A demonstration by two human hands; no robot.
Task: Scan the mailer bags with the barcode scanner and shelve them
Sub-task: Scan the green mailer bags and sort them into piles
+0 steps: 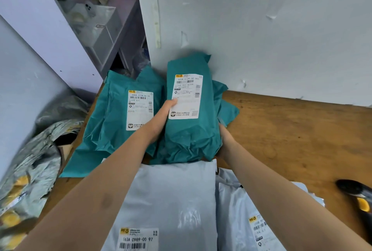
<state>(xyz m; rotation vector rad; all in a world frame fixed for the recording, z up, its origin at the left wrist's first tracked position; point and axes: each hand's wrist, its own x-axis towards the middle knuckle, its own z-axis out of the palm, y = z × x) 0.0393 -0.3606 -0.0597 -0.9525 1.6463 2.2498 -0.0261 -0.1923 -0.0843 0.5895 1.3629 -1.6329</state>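
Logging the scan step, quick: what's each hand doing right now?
Left hand: grips the teal mailer bag, thumb on its label.
Right hand: against that bag's right side; fingers hidden, cannot tell.

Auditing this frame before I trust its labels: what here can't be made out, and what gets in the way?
Head view, the only one:
- Right hand: fingers hidden behind the teal mailer, which the left hand grips.
- Its label: fine print blurred; the left thumb covers one edge.
- Barcode scanner: blurred, cut off by the right edge.
- Grey mailer: its printed label is cut off by the bottom edge.
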